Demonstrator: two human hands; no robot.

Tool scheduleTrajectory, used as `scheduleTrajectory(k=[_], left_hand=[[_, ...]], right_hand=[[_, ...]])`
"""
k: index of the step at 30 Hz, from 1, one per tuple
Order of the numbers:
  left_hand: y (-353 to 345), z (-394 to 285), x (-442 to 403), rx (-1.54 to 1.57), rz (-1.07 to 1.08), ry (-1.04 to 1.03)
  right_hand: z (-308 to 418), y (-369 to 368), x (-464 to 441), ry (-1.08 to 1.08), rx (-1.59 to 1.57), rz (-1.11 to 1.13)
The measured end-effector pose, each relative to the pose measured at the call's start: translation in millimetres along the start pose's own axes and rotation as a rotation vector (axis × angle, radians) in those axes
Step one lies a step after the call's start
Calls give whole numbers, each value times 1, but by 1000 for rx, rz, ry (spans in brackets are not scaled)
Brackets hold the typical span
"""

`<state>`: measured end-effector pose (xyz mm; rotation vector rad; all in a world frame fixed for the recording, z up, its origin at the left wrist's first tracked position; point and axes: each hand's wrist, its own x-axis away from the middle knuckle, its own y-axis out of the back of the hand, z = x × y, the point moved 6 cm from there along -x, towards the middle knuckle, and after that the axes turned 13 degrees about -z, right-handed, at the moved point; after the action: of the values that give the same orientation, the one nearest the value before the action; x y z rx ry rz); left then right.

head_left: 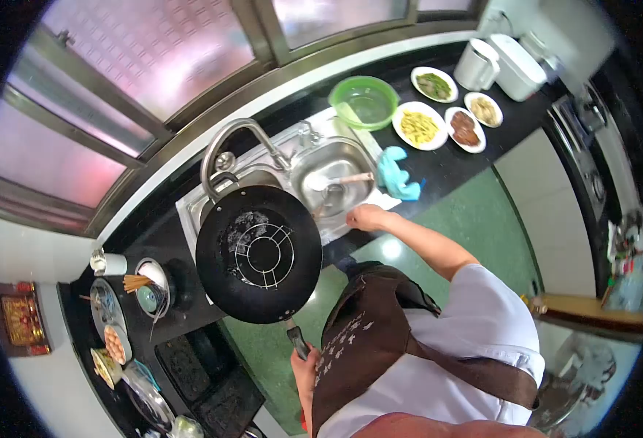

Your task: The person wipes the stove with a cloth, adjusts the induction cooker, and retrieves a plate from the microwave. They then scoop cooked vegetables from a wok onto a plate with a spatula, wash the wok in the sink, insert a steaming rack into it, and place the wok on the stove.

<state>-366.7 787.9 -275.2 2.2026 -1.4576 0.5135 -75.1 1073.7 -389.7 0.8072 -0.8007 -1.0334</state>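
My left hand [304, 371] is wrapped round the handle [299, 343] of a black wok [223, 288]. The wok hangs over the left side of the sink and the counter edge, hiding much of the left basin. Inside it lie a round wire steaming rack [289, 253] and a wet, whitish patch. My right hand [367, 217] is by the sink's front rim, fingers curled in, with nothing visible in them. In the right basin of the steel sink [361, 153] is a utensil with a light pinkish handle [354, 177]; its far end is unclear.
A curved faucet [215, 146] rises behind the wok. Right of the sink are a blue-green cloth [396, 175], a green bowl [380, 85] and several plates of cut food, including yellow strips [417, 127]. A chopstick holder [150, 292] and a stove [208, 376] lie left.
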Motion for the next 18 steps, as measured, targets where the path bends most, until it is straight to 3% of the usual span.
scheduleTrajectory(k=[3,6,9,12,15,18], left_hand=[[4,13,24,99,162,70],[7,22,43,60,214,60],[-2,4,73,-142,293,11],[4,33,61,-353,453,-231],[-18,28,84,-395,434,-179],[-75,-18,134,-731,498,-182]], right_hand=[[-5,7,94,-36,-103,-73],[-20,2,176,-150,-127,11],[-32,8,249,-262,-124,51],[-44,33,313,-391,-91,22],[-56,60,375,-489,-172,-79],[-90,106,438,-565,-262,-130]])
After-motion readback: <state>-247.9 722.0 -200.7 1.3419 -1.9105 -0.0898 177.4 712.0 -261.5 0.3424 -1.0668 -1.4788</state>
